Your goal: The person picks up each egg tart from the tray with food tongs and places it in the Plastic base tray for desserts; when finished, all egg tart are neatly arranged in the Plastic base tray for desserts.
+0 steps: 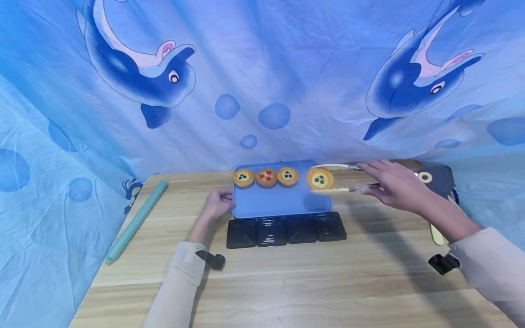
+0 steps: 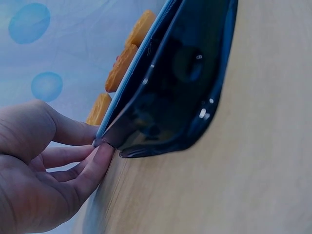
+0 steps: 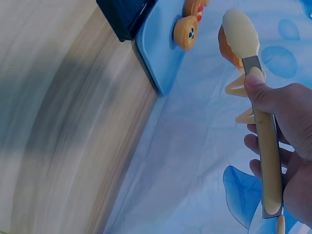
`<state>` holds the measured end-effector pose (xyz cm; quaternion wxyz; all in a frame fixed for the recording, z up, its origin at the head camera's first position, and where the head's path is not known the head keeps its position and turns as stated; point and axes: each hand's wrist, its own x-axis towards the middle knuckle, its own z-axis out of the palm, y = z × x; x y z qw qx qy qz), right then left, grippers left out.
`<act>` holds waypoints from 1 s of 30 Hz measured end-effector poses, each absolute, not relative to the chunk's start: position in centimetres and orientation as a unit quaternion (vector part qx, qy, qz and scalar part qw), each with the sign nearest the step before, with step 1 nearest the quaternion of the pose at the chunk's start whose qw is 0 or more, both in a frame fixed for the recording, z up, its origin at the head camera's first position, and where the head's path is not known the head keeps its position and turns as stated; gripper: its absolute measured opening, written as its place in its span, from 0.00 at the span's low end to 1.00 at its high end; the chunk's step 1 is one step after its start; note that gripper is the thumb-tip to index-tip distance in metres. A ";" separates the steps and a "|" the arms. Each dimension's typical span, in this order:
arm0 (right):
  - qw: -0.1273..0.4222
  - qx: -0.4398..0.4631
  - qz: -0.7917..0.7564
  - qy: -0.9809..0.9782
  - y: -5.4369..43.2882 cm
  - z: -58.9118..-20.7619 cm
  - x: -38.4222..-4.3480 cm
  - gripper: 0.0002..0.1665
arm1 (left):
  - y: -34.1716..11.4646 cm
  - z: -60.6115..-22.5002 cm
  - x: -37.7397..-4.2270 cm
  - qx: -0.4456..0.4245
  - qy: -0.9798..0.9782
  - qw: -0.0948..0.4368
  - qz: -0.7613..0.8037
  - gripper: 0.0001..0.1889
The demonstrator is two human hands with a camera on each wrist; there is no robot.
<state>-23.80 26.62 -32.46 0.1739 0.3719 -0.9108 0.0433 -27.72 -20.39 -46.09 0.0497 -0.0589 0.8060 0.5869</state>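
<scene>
My left hand (image 1: 216,206) pinches the left edge of a blue tray (image 1: 266,202), thumb and fingers on either side of the rim in the left wrist view. Along the tray's back sit a tart with dark berries (image 1: 244,177), a tart with red fruit (image 1: 267,177) and another dark-berry tart (image 1: 287,176). My right hand (image 1: 395,184) grips cream-tipped tongs (image 3: 269,161) around their handle. Between the tong tips is a dark-berry tart (image 1: 320,178), held above the tray's right end. In the right wrist view, one tip hides much of that tart.
A black tray with several square compartments (image 1: 287,230) lies right in front of the blue tray. A long green stick (image 1: 137,223) lies on the left of the wooden table (image 1: 279,287). At the right are a dark object with an eye (image 1: 440,180) and a yellow-green handle (image 1: 436,234).
</scene>
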 end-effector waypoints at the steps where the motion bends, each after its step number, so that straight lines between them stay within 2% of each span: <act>1: 0.173 0.372 0.043 -0.911 26.7 -32.5 -23.6 0.38 | -20.4 -46.1 -27.7 -0.061 0.804 0.050 0.589 0.26; 11: 0.180 0.385 0.051 -0.904 28.4 -33.3 -21.2 0.40 | -20.2 -46.2 -27.6 -0.059 0.809 0.045 0.583 0.26; 22: 0.160 0.403 0.078 -0.898 28.9 -34.6 -20.5 0.40 | -20.3 -45.9 -27.7 -0.055 0.816 0.038 0.574 0.26; 30: 0.095 0.387 0.087 -0.913 29.4 -36.9 -20.0 0.37 | -20.3 -45.9 -27.6 -0.058 0.809 0.044 0.584 0.27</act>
